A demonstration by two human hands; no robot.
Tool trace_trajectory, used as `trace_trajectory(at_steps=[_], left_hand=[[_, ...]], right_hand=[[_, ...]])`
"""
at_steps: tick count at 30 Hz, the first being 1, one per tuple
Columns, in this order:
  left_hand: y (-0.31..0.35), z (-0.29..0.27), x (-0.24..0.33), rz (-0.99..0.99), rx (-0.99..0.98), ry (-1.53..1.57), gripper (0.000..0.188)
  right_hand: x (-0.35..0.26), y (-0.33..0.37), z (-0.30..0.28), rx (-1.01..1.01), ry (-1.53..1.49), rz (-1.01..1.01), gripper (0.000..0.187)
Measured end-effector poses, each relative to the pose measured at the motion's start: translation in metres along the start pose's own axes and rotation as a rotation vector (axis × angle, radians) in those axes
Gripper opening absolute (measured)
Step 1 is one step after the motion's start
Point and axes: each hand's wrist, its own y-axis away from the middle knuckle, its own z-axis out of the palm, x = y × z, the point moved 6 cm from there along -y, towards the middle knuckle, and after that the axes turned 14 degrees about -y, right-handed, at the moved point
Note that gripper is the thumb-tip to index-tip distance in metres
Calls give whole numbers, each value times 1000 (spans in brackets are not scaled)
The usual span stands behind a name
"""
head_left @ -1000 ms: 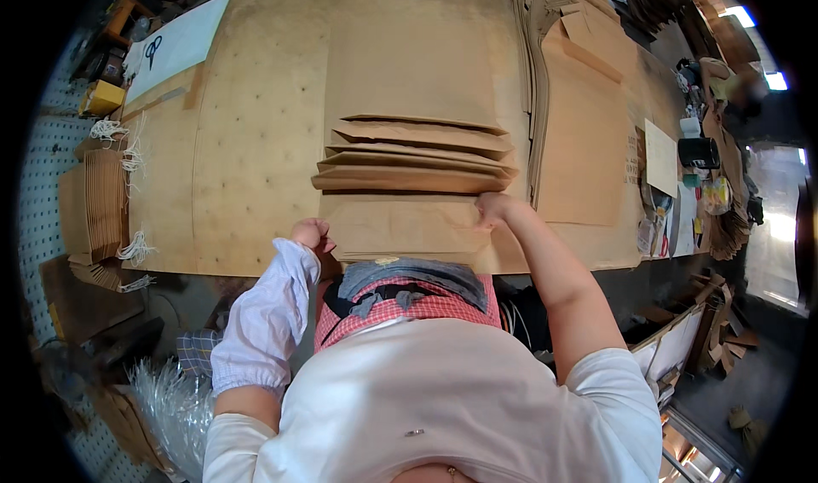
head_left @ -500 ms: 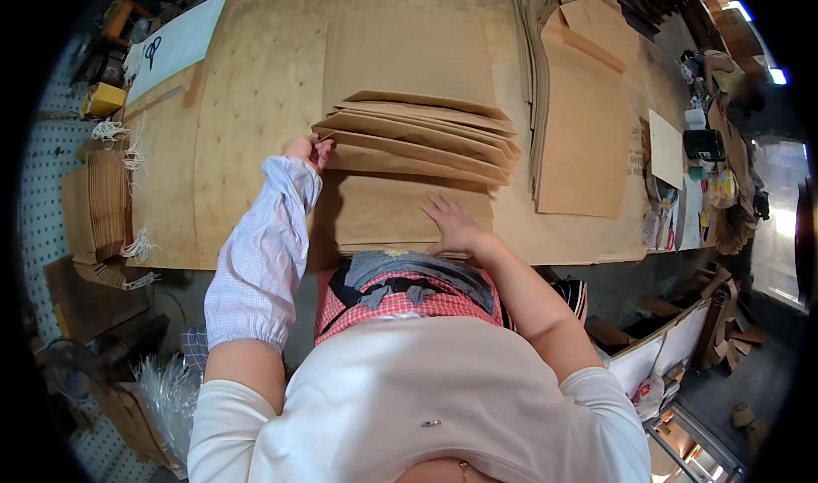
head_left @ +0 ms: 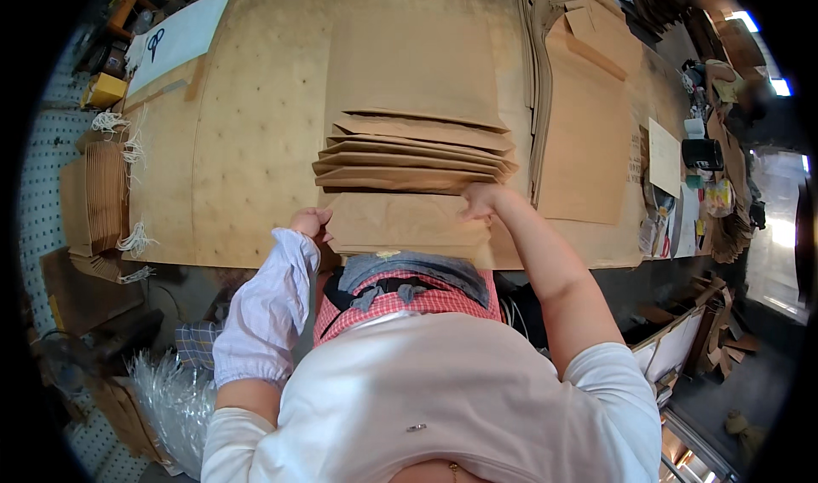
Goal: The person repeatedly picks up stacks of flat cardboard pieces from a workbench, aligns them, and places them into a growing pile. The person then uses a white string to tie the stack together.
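Just in front of my body, a brown paper bag (head_left: 396, 220) lies with its folded end toward the fanned bags. My left hand (head_left: 312, 222) pinches its left corner, fingers closed. On its upper right corner is my right hand (head_left: 482, 202), fingers curled in and closed on the edge. Right behind it, several more brown paper bags (head_left: 417, 153) lie overlapped like steps, their folded ends facing me. A flat brown sheet or bag body (head_left: 413, 65) stretches away beyond them. My left forearm wears a pale checked sleeve cover; the right forearm is bare.
A wooden table (head_left: 256, 125) carries everything. Tall stacked brown bags (head_left: 588, 125) stand at the right. Scissors (head_left: 154, 45) rest on a white sheet at the far left. Bundled bags (head_left: 100, 197) with white cords (head_left: 136, 241) sit by the left edge. At the far right is a black container (head_left: 702, 154).
My left hand has come down from the fanned bags to the near bag's corner. My right hand has moved up and closed on its edge. The fanned bags now lie flatter.
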Motion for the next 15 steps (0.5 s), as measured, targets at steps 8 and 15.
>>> trace_trajectory(at_steps=[8,15], left_hand=[[-35,-20,13,3,6,261,21],[-43,-8,118,-46,-38,744,20]], right_hand=[[-7,101,18,410,93,59,33],[-90,63,66,870,314,-540,56]])
